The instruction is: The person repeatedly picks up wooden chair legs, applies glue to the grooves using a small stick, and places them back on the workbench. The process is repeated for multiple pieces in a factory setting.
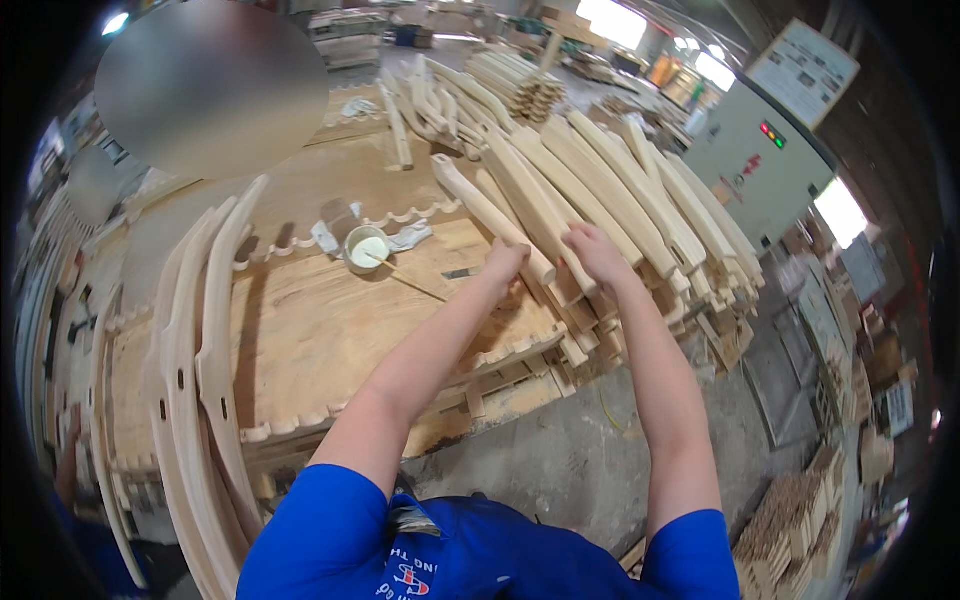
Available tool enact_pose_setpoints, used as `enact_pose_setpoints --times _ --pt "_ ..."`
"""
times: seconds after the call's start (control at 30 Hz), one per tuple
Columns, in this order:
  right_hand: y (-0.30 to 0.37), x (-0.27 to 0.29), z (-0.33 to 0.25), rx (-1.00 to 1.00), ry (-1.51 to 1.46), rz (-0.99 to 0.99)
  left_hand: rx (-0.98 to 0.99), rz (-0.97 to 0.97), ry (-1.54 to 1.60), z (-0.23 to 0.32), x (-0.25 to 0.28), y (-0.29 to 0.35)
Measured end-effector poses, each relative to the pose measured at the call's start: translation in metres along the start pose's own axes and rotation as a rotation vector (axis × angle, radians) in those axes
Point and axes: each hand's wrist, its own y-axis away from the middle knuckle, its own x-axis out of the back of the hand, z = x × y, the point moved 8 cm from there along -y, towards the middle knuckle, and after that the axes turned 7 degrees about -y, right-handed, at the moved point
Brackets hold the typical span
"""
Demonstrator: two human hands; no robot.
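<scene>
Both my arms reach forward to a pile of pale curved wooden pieces. My left hand (505,263) is closed at the near end of one slim wooden piece (480,200), which lies at the pile's left edge. Beside it, my right hand (598,255) has its fingers closed on the near end of a thicker wooden piece (522,188). The fingertips of both hands are partly hidden. To the left of my hands, a cup of white liquid (368,248) stands on the plywood tabletop (320,350), with a thin stick or brush handle (415,284) leaning out of it.
Several long slotted wooden pieces (190,330) stand along the table's left side. A scalloped wooden strip (300,240) crosses the tabletop, near white cloths (410,235) and a flat blade (460,272). A grey control cabinet (765,150) stands right; stacked wood (795,520) lies lower right.
</scene>
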Motion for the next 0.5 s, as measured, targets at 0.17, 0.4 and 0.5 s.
enact_pose_setpoints --times 0.17,0.4,0.5 --pt "0.058 -0.001 0.025 0.079 -0.244 -0.160 -0.070 -0.233 0.274 -0.002 -0.019 0.078" --pt "0.187 -0.119 0.040 0.136 -0.634 -0.519 -0.184 -0.036 0.349 -0.056 0.011 0.219" --pt "0.230 -0.163 0.064 0.255 -0.585 -0.674 -0.298 0.160 0.220 -0.101 0.047 0.264"
